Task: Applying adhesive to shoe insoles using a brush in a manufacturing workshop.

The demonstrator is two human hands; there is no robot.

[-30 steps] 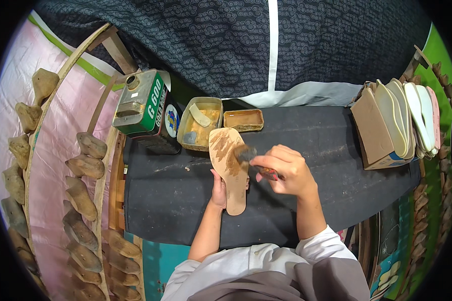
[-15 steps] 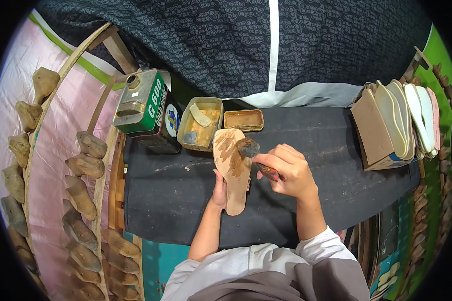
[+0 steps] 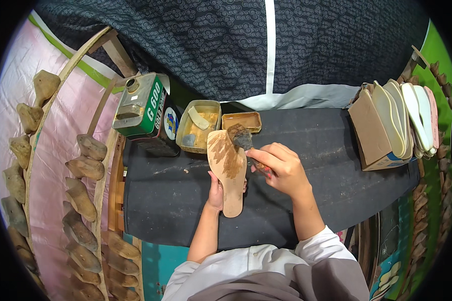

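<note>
A tan insole [image 3: 231, 193] with wet brown streaks across its wide upper part lies in my left hand [image 3: 216, 193]. The thumb shows along its left edge, and fingertips come round the right edge; the rest of that hand is behind the insole. My right hand [image 3: 284, 169] is closed round the handle of a glue brush [image 3: 241, 136]. Its dark, clotted bristles touch the upper right part of the insole. Just beyond the brush is a small rectangular tin of brown glue [image 3: 253, 122].
A larger open tin [image 3: 216, 111] with scraps inside stands beside a green metal can [image 3: 153, 105]. At the right, a cardboard box [image 3: 369, 135] holds several upright insoles [image 3: 391, 120]. Wooden shoe lasts [image 3: 80, 193] line racks at the left. Black cloth [image 3: 326, 185] covers the table.
The brush has moved up and left along the insole toward its top edge, my right hand with it. The insole has shifted slightly left in my left hand.
</note>
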